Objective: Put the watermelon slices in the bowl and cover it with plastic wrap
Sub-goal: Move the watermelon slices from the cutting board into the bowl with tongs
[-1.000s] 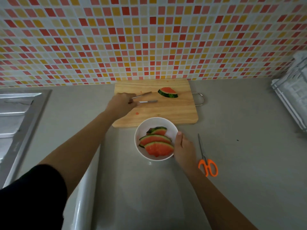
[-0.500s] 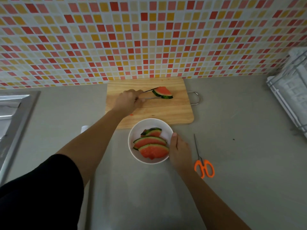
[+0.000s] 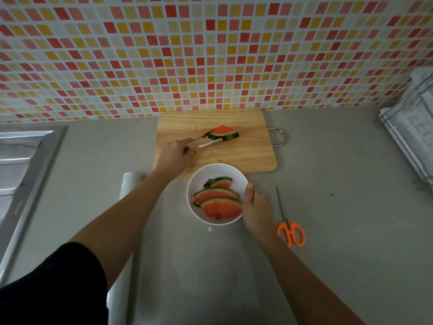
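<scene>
A white bowl (image 3: 201, 174) stands on the grey counter and holds three watermelon slices (image 3: 219, 202). My right hand (image 3: 256, 207) grips the bowl's right rim. One more watermelon slice (image 3: 223, 132) lies on the wooden cutting board (image 3: 246, 153) behind the bowl. My left hand (image 3: 174, 157) holds metal tongs (image 3: 203, 141), whose tips close around the left end of that slice. A roll of plastic wrap (image 3: 128, 184) lies left of the bowl, partly hidden under my left forearm, with a clear sheet spread on the counter toward me.
Orange-handled scissors (image 3: 289, 227) lie right of the bowl. A steel sink drainer (image 3: 21, 165) fills the left edge. A white wire rack (image 3: 412, 137) stands at the right edge. A mosaic tile wall (image 3: 210, 55) rises behind the board.
My left hand has pushed the tongs right until their tips reached the slice on the board and closed around it. My right hand has stayed on the bowl's rim.
</scene>
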Demonstrator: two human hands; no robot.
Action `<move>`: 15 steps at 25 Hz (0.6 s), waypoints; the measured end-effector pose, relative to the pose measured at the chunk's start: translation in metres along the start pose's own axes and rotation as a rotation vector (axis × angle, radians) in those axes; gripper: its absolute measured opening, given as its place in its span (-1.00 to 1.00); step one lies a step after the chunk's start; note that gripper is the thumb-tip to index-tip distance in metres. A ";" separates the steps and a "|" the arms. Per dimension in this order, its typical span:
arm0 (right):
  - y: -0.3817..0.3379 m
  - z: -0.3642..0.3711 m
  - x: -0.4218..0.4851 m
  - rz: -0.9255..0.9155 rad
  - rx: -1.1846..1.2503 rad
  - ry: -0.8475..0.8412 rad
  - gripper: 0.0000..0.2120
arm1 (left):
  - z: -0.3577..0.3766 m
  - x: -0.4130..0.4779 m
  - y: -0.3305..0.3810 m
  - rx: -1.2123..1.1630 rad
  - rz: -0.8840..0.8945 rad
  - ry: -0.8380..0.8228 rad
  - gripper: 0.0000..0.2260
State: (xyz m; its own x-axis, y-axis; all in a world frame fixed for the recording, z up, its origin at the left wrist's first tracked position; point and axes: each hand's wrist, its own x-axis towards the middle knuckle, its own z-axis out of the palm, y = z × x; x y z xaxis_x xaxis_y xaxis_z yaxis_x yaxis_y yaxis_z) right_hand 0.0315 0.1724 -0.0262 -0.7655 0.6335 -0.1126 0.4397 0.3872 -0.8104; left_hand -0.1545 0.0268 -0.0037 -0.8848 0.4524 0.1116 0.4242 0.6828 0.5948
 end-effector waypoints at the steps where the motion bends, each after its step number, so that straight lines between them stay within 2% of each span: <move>1: 0.000 0.000 0.000 0.000 -0.004 -0.004 -0.65 | -0.003 -0.007 -0.001 -0.077 -0.059 -0.004 -0.82; 4: -0.001 -0.002 0.000 0.010 -0.009 -0.029 -0.65 | -0.022 -0.032 -0.002 -0.273 -0.170 0.043 -0.85; 7: -0.001 -0.001 0.001 0.011 -0.015 -0.042 -0.64 | -0.051 -0.068 -0.002 -0.354 -0.125 0.008 -0.76; 11: -0.001 -0.002 0.001 0.013 -0.014 -0.045 -0.64 | -0.067 -0.109 0.002 -0.045 0.068 -0.119 -0.74; 15: -0.005 -0.004 -0.001 0.022 -0.021 -0.066 -0.60 | -0.055 -0.109 0.021 0.144 0.245 -0.132 -0.72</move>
State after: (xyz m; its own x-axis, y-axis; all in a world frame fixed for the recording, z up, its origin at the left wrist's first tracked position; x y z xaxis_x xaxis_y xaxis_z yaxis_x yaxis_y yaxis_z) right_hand 0.0321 0.1731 -0.0199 -0.7845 0.5970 -0.1680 0.4657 0.3882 -0.7952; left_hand -0.0598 -0.0391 0.0405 -0.7240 0.6779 0.1277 0.6532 0.6142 0.4429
